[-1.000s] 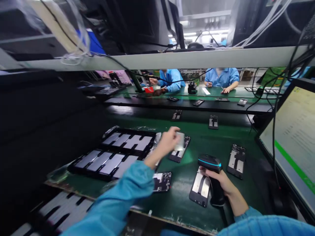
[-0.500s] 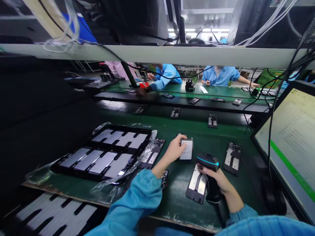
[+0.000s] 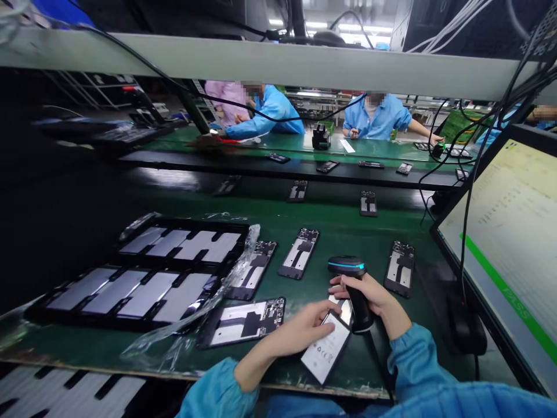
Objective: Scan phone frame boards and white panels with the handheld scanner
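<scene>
Pinches a battery [image 3: 328, 349] near one end in the left hand [image 3: 305, 330], presumably to leave print [image 3: 322, 353] uncovered, and curls the right hand [image 3: 374, 299] around a scanner [image 3: 360, 309].

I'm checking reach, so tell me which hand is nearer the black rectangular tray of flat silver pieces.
Left. The left hand, holding a white rectangular battery, is right of the tray; the right hand, gripping a black handheld scanner, is farther right.
</scene>
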Available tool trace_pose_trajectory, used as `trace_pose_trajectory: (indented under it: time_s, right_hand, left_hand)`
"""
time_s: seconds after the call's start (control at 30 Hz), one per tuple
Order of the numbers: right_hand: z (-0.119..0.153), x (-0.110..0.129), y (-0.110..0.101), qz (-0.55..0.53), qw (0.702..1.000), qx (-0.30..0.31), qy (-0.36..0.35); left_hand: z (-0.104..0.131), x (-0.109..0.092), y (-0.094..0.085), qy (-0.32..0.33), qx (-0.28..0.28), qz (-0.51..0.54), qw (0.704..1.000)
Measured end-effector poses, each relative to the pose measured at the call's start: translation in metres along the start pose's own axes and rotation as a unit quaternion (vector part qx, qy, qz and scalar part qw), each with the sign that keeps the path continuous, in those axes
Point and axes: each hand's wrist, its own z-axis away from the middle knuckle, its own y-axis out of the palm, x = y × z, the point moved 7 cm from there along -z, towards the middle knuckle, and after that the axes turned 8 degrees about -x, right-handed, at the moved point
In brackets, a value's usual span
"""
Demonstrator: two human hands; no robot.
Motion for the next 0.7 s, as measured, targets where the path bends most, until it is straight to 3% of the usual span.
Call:
trace_pose_trajectory:
  time_s: [0.1,0.3,0.47,0.57,0.7]
  right_hand:
    - [-0.01,0.005,0.002,0.006,1.0,0.02,0.007]
    - [-0.017,0.019,-0.014,0.001,1.0,0.006,-0.023]
    - [-0.016,0.023,-0.03,0.007,0.999,-0.005,-0.05]
    - [-0.018,0.019,-0.035,-0.002,0.998,-0.009,-0.056]
    - [-0.026,0.015,-0.038,-0.027,0.998,-0.012,-0.053]
  left_hand:
    - [-0.008,0.004,-0.002,0.005,-0.007,0.079,0.997]
    - [-0.042,0.003,-0.02,0.05,-0.063,0.077,0.994]
    - [-0.06,-0.008,-0.022,0.149,-0.055,0.106,0.981]
    - [-0.058,-0.009,-0.024,0.208,-0.084,0.064,0.972]
    - [-0.051,-0.01,-0.027,0.244,-0.11,-0.091,0.959]
